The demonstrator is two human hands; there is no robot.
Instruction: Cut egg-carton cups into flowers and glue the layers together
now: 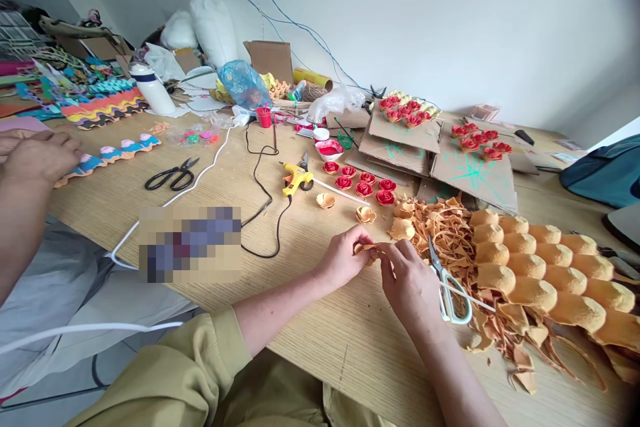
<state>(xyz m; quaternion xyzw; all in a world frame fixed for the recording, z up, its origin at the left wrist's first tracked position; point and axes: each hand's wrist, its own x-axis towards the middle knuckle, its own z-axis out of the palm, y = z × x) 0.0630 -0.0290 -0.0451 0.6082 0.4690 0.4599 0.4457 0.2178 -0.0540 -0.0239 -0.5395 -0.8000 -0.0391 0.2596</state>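
Note:
My left hand (345,257) and my right hand (410,283) meet above the table's front part, both closed. Their fingertips pinch a small orange egg-carton piece (369,250) between them, partly hidden by the fingers. Beyond them sit two unpainted carton flowers (365,215) and a cut carton cup (402,229). Scissors with pale handles (455,303) lie just right of my right hand. A thin white stick (470,296) crosses them; whether my right hand touches it I cannot tell. Farther off rests a yellow glue gun (297,179).
Carton scraps (447,233) and an orange egg tray (543,260) spread rightward. Red flowers (367,178) stand beside a bowl of red paint (330,149); more top cardboard sheets (400,133). Black scissors (173,177) and cords lie left, near another person's hand (45,153).

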